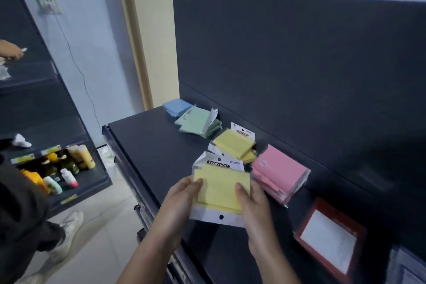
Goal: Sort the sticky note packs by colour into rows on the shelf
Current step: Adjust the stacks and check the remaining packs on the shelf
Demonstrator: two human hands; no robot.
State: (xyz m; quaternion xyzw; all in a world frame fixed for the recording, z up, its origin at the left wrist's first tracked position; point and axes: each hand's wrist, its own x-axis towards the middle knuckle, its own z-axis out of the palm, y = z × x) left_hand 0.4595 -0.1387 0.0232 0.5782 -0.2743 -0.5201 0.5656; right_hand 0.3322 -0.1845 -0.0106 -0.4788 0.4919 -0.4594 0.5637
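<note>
- The left hand [182,193] and right hand [253,205] together grip a small stack of yellow packs [221,189] at lower centre of the frame, just above the front part of the dark shelf [149,145].
- Each thumb lies on the top yellow face and the fingers curl under the stack's sides. The stack looks like at least two packs, with white header cards sticking out at both ends.
- Four colour groups already run diagonally from upper centre toward the right: blue packs [177,106] farthest back, then green packs [196,120], a yellow pile [232,143] and pink packs [279,170].
- The groups are separate by colour but loose: the green ones fan out, the yellow pile sits askew, and the pink ones lean in a slumped stack.
- My judgement is that the sorting is mostly done. The yellow packs in hand belong with the yellow pile just beyond them, and each group needs straightening into a proper row.
- A red-framed board [329,237] lies at lower right, apart from the packs.
</note>
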